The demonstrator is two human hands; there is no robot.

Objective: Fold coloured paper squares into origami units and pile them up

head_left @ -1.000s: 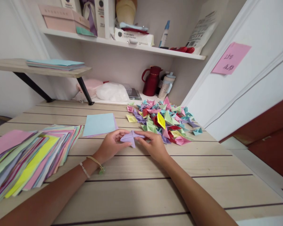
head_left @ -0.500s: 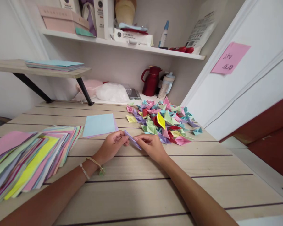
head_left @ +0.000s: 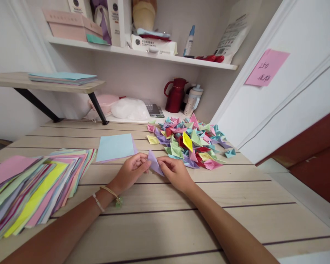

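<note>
We have the folded paper [head_left: 155, 165] between our left grip [head_left: 133, 169] and our right grip [head_left: 175, 171], over the worktop [head_left: 165, 220]. Just beyond the left grip and to its left lie two overlapping sheets [head_left: 115, 146]; farther left, a pile of sheets [head_left: 41, 187] spreads across the worktop. Beyond the right grip and out to its right, we see a heap of folded boats [head_left: 192, 143]. Behind that heap stand a jug [head_left: 176, 97] and, to its right, a cup [head_left: 193, 101]. Well beyond and left of the left grip, a stack [head_left: 63, 77] lies on a raised stand [head_left: 90, 88]. High beyond both runs a shelf [head_left: 206, 64].
</note>
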